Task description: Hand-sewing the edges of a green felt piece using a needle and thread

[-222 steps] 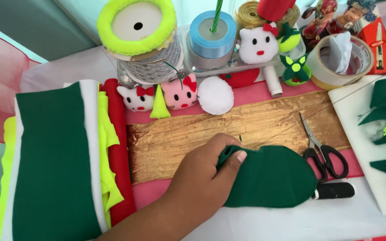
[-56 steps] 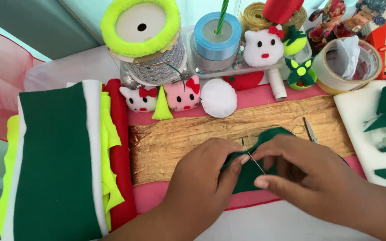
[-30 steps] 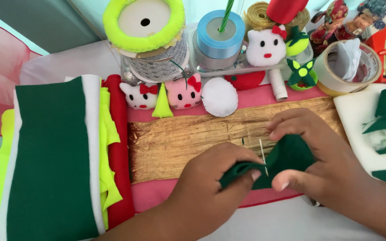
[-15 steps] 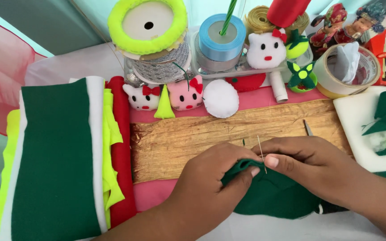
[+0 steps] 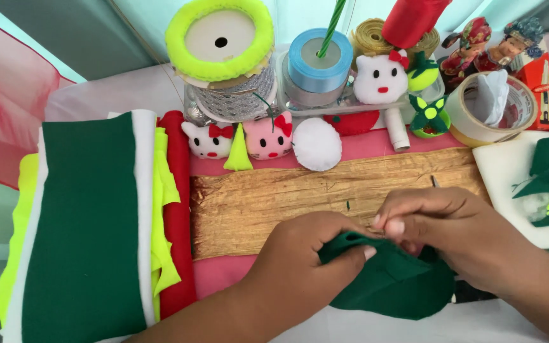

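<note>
The left hand [image 5: 309, 263] pinches the folded edge of the green felt [image 5: 392, 286], soft, light and floppy, while the right hand [image 5: 443, 232], fingertips closed, grips just beside it.

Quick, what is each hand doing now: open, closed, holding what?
Left hand: closed, pinching the green felt piece.
Right hand: fingers pinched at the felt's edge; what they hold cannot be told.
</note>
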